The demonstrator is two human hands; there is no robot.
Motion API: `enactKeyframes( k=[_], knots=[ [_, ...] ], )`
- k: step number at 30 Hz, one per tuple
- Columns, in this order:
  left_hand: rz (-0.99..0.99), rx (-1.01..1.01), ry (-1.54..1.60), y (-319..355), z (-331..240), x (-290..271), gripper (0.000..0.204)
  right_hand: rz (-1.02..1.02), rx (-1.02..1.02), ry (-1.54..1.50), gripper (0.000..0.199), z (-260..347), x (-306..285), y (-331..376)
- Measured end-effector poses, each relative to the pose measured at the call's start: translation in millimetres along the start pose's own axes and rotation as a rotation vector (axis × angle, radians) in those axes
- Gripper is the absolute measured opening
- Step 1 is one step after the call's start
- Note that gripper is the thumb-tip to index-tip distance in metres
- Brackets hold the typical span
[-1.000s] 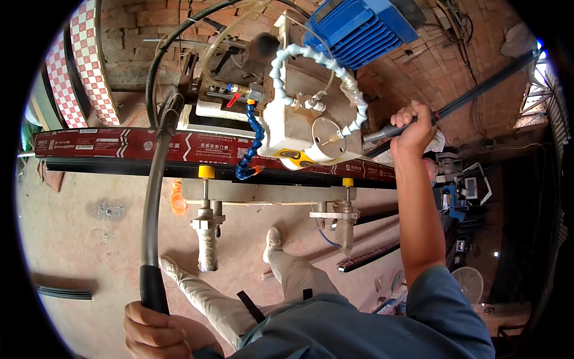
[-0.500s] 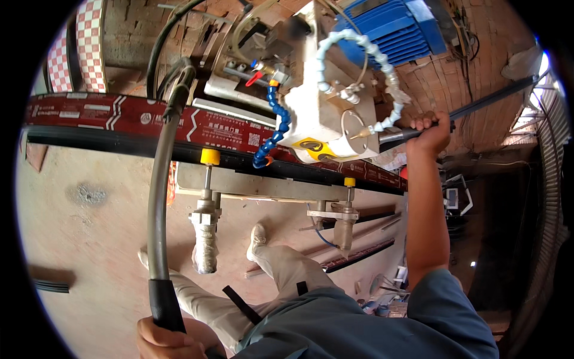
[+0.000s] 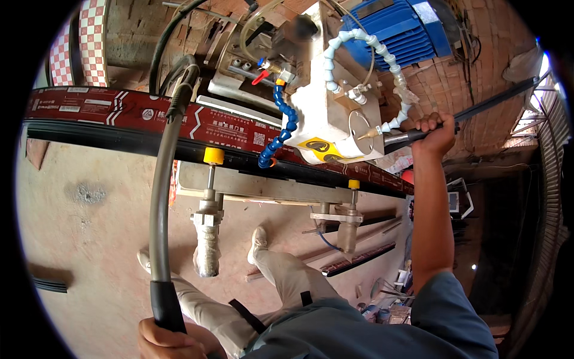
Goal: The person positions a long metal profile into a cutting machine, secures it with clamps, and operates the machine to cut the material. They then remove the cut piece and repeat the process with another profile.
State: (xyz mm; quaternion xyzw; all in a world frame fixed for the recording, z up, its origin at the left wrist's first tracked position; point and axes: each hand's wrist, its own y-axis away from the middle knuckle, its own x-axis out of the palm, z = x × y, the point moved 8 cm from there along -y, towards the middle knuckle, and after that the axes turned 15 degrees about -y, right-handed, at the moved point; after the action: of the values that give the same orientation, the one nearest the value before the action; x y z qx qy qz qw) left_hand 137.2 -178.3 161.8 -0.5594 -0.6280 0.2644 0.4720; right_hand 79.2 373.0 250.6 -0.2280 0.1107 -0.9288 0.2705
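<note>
My left hand (image 3: 166, 338) is wrapped round the black grip of a long bent metal lever (image 3: 160, 209), low on the left. The lever curves up to the machine's far side. At the upper right my right hand (image 3: 436, 133) closes on a dark-gripped handle (image 3: 399, 139) beside the white machine head (image 3: 320, 107). Under that head lies a long black profile (image 3: 125, 133) with dark red printed film (image 3: 200, 124). Two clamp cylinders with yellow tips, the left one (image 3: 214, 157) and the right one (image 3: 354, 184), stand against its near side. Contact between cutter and profile is hidden.
A blue finned motor (image 3: 397, 30) sits behind the head. Blue segmented hose (image 3: 281, 131) and white segmented hose (image 3: 388, 60) hang from it. More profiles (image 3: 359, 259) lie on the floor beyond my legs. Checkered panels (image 3: 92, 42) lean at the far left.
The machine, profile and clamps sit slightly farther right in the picture, as the whole view has shifted a little. Both hands keep their grips.
</note>
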Motion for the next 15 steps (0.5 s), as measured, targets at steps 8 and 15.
enactKeyframes(
  k=[8,15],
  knots=[
    [0.136,0.03,-0.083,17.2,-2.3,-16.4,0.036,0.143,0.132,-0.004,0.024,4.5,8.9,10.1],
    [0.019,-0.073,-0.222,16.5,-5.9,-17.4,0.036,-0.041,0.097,-0.011,0.023,3.9,15.6,15.0]
  ],
)
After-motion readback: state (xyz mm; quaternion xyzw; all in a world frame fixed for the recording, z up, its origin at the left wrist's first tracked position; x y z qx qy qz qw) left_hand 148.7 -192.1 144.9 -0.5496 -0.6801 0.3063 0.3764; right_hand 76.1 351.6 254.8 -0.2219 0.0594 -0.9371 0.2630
